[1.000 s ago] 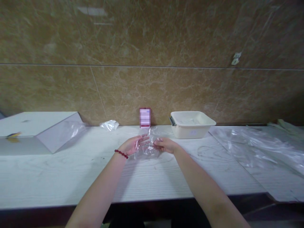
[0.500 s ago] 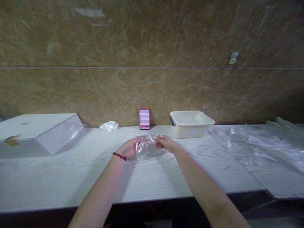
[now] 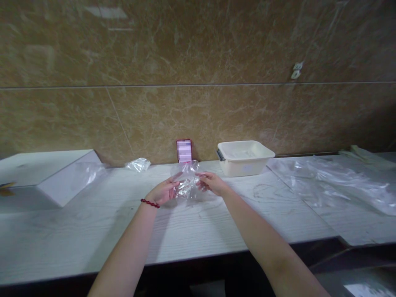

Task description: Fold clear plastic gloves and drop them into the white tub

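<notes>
A crinkled clear plastic bag (image 3: 186, 187) is held between my two hands, just above the white counter (image 3: 192, 235). My left hand (image 3: 165, 190), with a dark red bead bracelet at the wrist, grips the bag's left side between thumb and fingers. On the other side, the fingers of my right hand (image 3: 210, 183) are closed on its right edge. The upper part of the bag sticks up in front of a phone (image 3: 185, 150) that leans on the wall and hides its lower end. Whether anything is inside the bag I cannot tell.
A cream plastic tub (image 3: 244, 163) with a grey handle stands behind my right hand. A small crumpled clear bag (image 3: 138, 164) lies at the back left, near a white box (image 3: 46, 177). Clear plastic sheeting (image 3: 337, 179) spreads over the right side.
The bag has been turned and bunched in my hands; its upper part now rises in front of the phone. Both hands still hold it. The camera view has shifted slightly.
</notes>
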